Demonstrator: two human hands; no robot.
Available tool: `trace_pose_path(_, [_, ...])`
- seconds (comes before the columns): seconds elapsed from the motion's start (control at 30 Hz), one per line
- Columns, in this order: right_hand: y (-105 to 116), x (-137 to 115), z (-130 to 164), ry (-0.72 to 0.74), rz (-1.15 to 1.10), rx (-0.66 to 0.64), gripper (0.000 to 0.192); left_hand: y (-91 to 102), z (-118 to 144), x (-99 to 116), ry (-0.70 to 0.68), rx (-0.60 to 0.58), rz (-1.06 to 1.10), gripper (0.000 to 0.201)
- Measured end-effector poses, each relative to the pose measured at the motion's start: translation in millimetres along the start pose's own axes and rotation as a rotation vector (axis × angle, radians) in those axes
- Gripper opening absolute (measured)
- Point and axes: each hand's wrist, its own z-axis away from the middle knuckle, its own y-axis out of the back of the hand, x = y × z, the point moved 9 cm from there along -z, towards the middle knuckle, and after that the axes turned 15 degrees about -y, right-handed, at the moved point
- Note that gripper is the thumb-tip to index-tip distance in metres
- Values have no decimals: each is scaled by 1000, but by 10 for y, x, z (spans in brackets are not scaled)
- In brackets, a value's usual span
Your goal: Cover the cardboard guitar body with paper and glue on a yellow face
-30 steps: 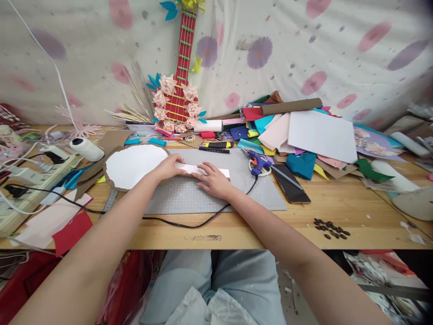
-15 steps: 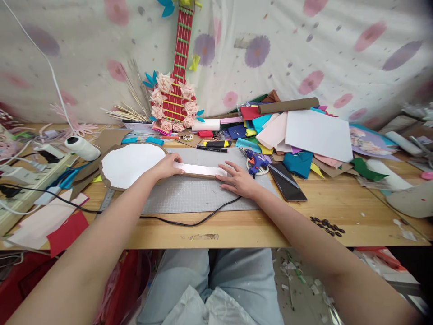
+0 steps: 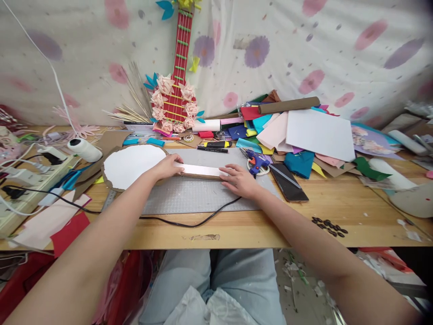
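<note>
The white-faced cardboard oval point(image 3: 133, 164) lies at left, its lower right edge and its junction with the white strip point(image 3: 203, 170) hidden behind the left hand point(image 3: 167, 166); the strip lies over the grey cutting mat point(image 3: 189, 198), its right end masked by the right hand point(image 3: 241, 180). Against one second earlier, the right hand has shifted from mid-strip to that end, the left hand keeping its place. Left fingers bend over the strip's left end, grip not determinable; right fingers are spread, slightly curved and unclenched.
</note>
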Motion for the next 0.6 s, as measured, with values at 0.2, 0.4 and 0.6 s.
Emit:
trace_pose_path(0.2, [142, 318, -146, -330, 55, 78, 35, 351, 100, -28, -25, 223, 187, 39])
trace_pose_path(0.4, [14, 320, -203, -565, 143, -110, 45, 428, 201, 31, -145, 17, -140, 55])
trace_pose_path(0.6, [171, 820, 137, -1035, 217, -196, 36, 255, 150, -18, -128, -134, -220, 64])
